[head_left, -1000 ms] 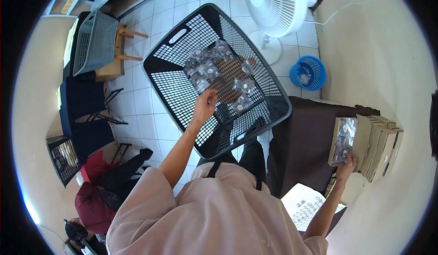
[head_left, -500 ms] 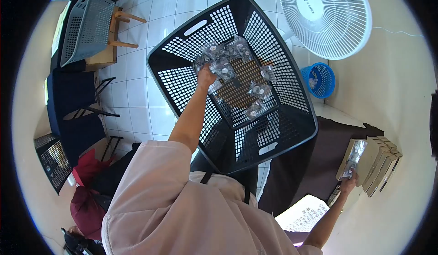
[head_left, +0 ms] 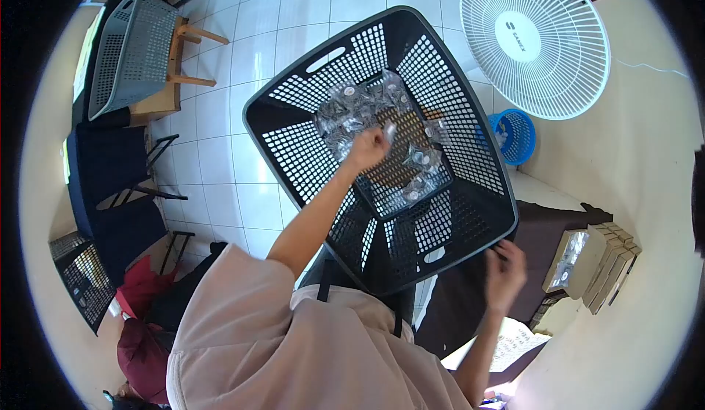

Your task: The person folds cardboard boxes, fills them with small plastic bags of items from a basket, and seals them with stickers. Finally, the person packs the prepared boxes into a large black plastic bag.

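Fingers of left hand (head_left: 367, 148) pinch crinkly clear packet (head_left: 390, 130) over black mesh basket (head_left: 294, 153); right hand (head_left: 505, 269) spread.

The left arm stretches forward and up from a loose pale sleeve, bare from the elbow, nearly straight with a slight bend. The left hand (head_left: 369, 148) is closed, fingers curled in with a small clear packet pinched at the fingertips, knuckles upward. The right arm is bent, forearm raised out to the side. The right hand (head_left: 505, 263) hangs in the air, fingers loosely spread and slightly blurred, holding nothing.
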`<state>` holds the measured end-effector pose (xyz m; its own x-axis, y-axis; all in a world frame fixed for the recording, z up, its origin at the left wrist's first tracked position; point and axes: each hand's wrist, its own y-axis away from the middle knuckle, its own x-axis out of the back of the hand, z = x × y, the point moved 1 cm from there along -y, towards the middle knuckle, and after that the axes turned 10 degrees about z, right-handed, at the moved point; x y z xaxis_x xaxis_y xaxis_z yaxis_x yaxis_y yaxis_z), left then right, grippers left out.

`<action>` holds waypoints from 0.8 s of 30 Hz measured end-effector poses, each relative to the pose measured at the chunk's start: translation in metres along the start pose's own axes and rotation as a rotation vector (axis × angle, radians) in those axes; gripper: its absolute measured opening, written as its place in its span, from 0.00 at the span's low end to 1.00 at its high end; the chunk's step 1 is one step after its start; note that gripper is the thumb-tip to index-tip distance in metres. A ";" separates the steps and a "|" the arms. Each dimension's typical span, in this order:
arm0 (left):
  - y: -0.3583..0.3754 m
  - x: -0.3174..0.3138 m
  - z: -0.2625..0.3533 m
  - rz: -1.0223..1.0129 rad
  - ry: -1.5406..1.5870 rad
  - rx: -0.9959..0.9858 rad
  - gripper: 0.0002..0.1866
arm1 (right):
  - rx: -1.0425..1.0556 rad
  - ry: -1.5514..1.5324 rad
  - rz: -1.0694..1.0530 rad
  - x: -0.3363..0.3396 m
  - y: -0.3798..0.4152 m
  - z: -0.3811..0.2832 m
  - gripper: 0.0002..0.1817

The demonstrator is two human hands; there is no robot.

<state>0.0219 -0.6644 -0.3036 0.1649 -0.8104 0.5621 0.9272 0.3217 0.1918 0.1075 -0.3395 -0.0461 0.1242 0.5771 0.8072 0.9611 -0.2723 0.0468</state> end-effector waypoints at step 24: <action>-0.057 0.036 -0.129 0.177 -0.715 0.388 0.25 | -0.676 -1.265 -0.376 -0.056 0.044 -0.010 0.16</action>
<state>0.0182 -0.7749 -0.3985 -0.0774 -0.2673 0.9605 0.7046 0.6670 0.2424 0.1400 -0.3914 -0.0831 0.3679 0.8681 -0.3332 0.7346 -0.0517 0.6765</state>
